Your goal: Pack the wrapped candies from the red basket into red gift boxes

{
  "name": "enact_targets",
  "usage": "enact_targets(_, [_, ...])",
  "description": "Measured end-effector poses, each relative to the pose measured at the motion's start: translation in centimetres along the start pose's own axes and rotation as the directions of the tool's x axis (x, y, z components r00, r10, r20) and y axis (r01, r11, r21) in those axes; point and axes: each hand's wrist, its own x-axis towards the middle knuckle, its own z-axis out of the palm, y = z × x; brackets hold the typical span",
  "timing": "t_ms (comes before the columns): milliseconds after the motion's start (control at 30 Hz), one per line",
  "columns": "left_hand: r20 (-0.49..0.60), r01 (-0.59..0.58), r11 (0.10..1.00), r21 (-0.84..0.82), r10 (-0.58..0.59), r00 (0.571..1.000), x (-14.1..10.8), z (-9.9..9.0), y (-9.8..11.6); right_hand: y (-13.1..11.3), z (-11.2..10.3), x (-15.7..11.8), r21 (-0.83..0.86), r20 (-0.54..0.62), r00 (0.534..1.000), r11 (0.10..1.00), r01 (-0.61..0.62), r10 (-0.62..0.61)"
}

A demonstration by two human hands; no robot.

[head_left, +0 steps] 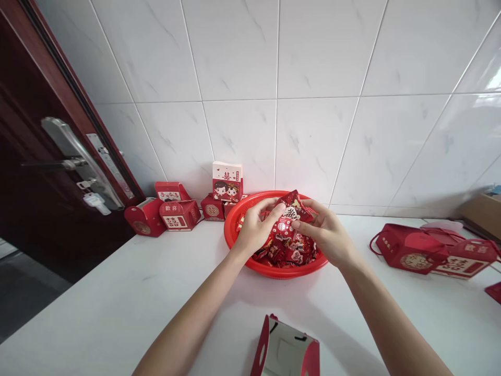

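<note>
A red plastic basket (287,272) stands against the tiled wall, with red candy packets (296,254) inside. Above it, my left hand (258,224) pinches the left side of a red candy packet (289,211). My right hand (326,232) has its thumb and fingers closed on the right side of the same packet. Nearer to me, between my forearms, a red box (312,360) sits with its silvery inner surface showing; its lower part is cut off by the frame.
Red gift boxes (180,215) stand at the back left, beside a white-and-red box (227,183). More red boxes with cord handles (410,250) are at the right. A dark door (50,156) is at the left; a cardboard box (481,211) is far right.
</note>
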Motion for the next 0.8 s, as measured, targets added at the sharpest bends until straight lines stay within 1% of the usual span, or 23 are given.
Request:
enact_targets(100, [0.052, 0.019, 0.999, -0.029, -0.017, 0.999, 0.0, 0.0, 0.2, -0.1, -0.1, 0.0, 0.012, 0.009, 1.0, 1.0, 0.004, -0.004])
enact_targets(200, [0.06, -0.011, 1.0, -0.009, 0.011, 0.998, 0.0, 0.0, 0.1, -0.1, 0.1, 0.1, 0.059, 0.037, 0.998, 0.997, 0.052, -0.055])
enact_targets(267, [0.04, -0.043, 0.999, 0.009, 0.042, 0.998, 0.0, 0.0, 0.0, 0.0, 0.4, 0.1, 0.053, 0.031, 0.997, 0.996, 0.069, -0.071])
enact_targets(433, [-0.034, -0.117, 0.987, 0.108, 0.122, 0.992, -0.3, 0.3, -0.4, 0.0, 1.2, -0.3, -0.06, -0.023, 0.997, 0.996, 0.071, -0.072])
enact_targets(500, [-0.049, -0.149, 0.977, 0.153, 0.158, 0.986, -0.4, 0.4, -0.5, -0.1, 1.4, -0.4, -0.092, -0.037, 0.997, 0.993, 0.068, -0.072])
enact_targets(567, [-0.054, -0.16, 0.974, 0.161, 0.171, 0.984, -0.4, 0.5, -0.6, 0.0, 1.5, -0.4, -0.107, -0.061, 0.996, 0.992, 0.064, -0.071])
enact_targets(667, [-0.047, -0.126, 0.987, 0.102, 0.131, 0.99, -0.3, 0.5, -0.6, 0.1, 1.4, -0.2, -0.067, -0.077, 0.995, 0.996, 0.057, -0.063])
enact_targets(800, [-0.01, -0.024, 0.998, -0.054, 0.024, 1.0, -0.1, 0.5, -0.3, 0.3, 1.1, 0.0, 0.034, -0.061, 0.997, 0.998, 0.049, -0.047])
